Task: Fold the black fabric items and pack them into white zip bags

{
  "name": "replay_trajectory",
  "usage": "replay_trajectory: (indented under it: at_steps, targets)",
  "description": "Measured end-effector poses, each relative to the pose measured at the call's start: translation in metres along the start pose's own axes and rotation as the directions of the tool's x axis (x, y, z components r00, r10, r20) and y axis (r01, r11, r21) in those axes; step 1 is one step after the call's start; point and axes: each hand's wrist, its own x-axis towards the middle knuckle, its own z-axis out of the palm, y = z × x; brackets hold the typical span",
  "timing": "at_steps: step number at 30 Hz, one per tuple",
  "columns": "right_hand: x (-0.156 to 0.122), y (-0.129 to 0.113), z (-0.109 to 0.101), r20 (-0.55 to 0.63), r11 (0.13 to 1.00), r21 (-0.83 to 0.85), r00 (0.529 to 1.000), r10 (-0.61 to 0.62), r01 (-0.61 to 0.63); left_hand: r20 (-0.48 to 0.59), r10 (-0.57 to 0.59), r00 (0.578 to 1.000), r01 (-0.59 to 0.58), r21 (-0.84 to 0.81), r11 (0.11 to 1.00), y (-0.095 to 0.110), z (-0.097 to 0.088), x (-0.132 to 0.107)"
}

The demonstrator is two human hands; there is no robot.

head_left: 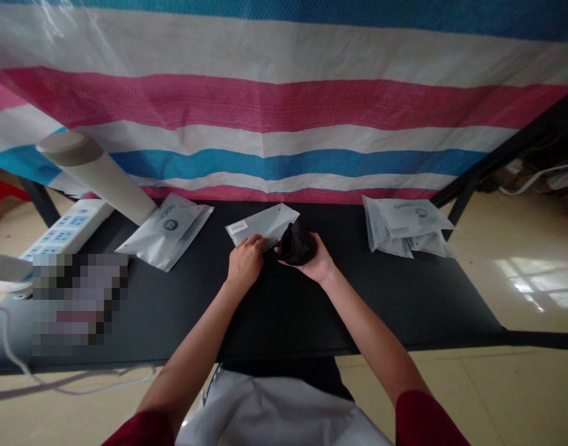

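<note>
Black cloth (298, 244) in the right hand (319, 261), plastic bag (265, 222) under the left hand (245, 263).
The right curls round the cloth beside the bag, which lies on the table (302, 310); whether the left pinches, I cannot tell.

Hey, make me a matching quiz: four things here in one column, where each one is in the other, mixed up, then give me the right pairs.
Things:
1. Black item
2. Power strip
3. Bag with a white label
4. Overlapping bags

Places:
A. Right end of the table
B. At the left hand's fingers
C. Left end of the table
D. In the right hand

Pairs: 1-D, 2-C, 3-B, 4-A
</note>
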Motion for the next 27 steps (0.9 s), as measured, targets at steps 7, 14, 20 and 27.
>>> replay_trajectory:
  at_steps: [7, 14, 20, 27]
  targets:
    - [-0.001, -0.004, -0.004, -0.043, 0.993, 0.03, 0.992, -0.116, 0.118, -0.065, 0.023, 0.998, -0.023, 0.011, 1.0, -0.008, 0.01, 0.003]
    - [-0.01, -0.01, -0.002, -0.005, 0.98, 0.112, 0.986, -0.166, 0.166, -0.123, -0.015, 0.992, 0.014, -0.014, 1.0, -0.003, 0.017, 0.005]
    - [-0.019, -0.013, 0.007, 0.057, 0.968, 0.153, 0.977, -0.207, 0.197, -0.093, -0.006, 0.996, 0.004, -0.022, 1.0, -0.001, 0.019, 0.006]
    - [-0.012, -0.007, 0.0, -0.064, 0.979, 0.093, 0.982, -0.177, 0.182, -0.102, -0.008, 0.995, 0.007, -0.006, 1.0, 0.001, 0.012, 0.004]
